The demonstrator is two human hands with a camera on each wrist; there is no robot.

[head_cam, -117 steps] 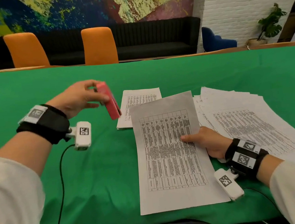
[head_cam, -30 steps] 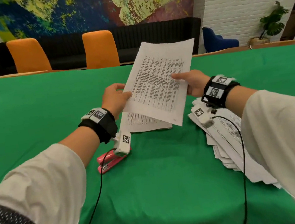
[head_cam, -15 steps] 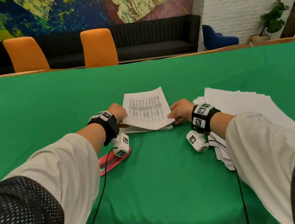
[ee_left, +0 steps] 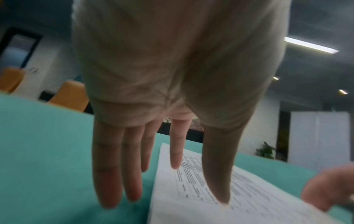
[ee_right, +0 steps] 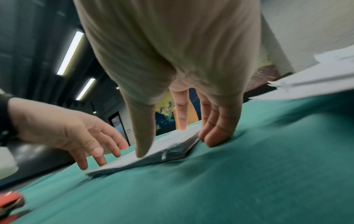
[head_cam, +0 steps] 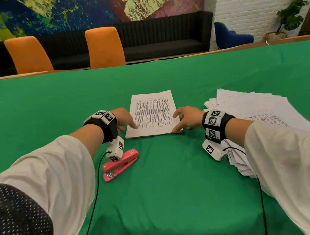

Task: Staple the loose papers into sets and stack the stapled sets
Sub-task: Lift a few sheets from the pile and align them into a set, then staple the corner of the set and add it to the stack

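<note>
The curled top sheet now lies flat on the stapled stack [head_cam: 153, 115], fingers [head_cam: 176, 129] spread.

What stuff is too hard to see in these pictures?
- Words on the stapled stack: too small in the head view, blurred in the left wrist view.
- Number of sets in it: edges blurred in the right wrist view.
- Loose papers: near part hidden by the right sleeve in the head view.
- Stapler: back end covered by the left wrist camera; cut off in the right wrist view.
</note>
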